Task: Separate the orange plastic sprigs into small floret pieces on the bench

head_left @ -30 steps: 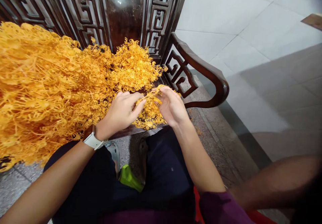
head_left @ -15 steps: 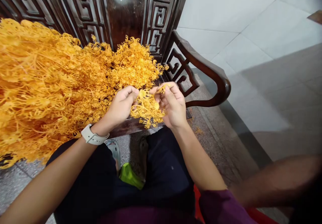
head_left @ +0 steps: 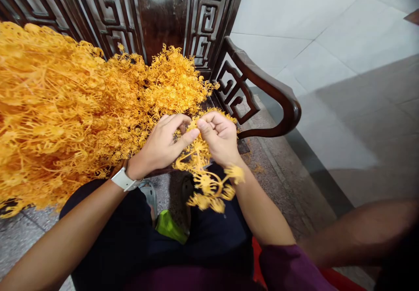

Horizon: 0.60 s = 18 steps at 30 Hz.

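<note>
Sprig pile (head_left: 81,116) on bench (head_left: 163,29), armrest (head_left: 278,92) at right

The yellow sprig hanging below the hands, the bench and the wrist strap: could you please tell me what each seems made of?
Yellow sprig: probably moulded plastic, matte, given its evenly coloured stems and heads; plant matter isn't ruled out.
Bench: likely dark wood, glossy-varnished, as it's brown, carved and brightly reflective.
Wrist strap: perhaps silicone or rubber, smooth, no weave visible.

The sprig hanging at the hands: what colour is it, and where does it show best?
The sprig is yellow-orange; it shows best in the head view.
</note>
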Motion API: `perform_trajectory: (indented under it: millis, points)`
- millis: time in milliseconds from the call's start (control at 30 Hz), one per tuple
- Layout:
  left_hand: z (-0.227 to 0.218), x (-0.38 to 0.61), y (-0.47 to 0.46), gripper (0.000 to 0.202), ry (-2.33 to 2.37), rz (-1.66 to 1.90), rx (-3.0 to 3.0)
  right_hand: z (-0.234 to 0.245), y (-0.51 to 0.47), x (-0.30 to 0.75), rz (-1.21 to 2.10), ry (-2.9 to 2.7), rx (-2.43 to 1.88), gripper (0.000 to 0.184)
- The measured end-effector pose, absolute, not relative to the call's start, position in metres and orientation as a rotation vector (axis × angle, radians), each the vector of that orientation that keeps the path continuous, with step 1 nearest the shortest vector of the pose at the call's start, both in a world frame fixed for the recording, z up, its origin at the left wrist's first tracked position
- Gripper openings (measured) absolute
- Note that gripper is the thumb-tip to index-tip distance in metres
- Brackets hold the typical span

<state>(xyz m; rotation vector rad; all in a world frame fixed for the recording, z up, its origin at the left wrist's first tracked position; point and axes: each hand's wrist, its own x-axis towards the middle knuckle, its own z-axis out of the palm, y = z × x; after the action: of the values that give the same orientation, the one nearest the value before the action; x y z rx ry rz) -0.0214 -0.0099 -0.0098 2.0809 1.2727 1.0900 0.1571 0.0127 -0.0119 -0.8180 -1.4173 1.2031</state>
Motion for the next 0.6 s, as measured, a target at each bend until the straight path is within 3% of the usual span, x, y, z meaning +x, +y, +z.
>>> perform_trajectory:
  millis: [133,300,400,500,600]
  points:
    - [-0.006,-0.018,-0.012,0.026,1.217,1.210,2.100,-0.011,0.010,0.155,1.208,-1.438,-0.892,0.044]
    - [-0.012,-0.014,-0.008,0.038,1.150,1.175,1.726,-0.012,0.018,0.156,1.179,-1.401,-0.910,0.045]
    - [-0.027,-0.018,0.001,0.033,1.232,1.154,1.564,-0.015,0.023,0.160,1.141,-1.363,-0.925,0.043]
    - [-0.044,-0.023,0.010,0.057,1.387,1.031,1.568,-0.016,0.024,0.163,1.183,-1.350,-0.920,0.041]
    - [-0.049,-0.023,0.011,0.053,1.330,0.942,1.659,-0.016,0.021,0.163,1.229,-1.350,-0.895,0.039]
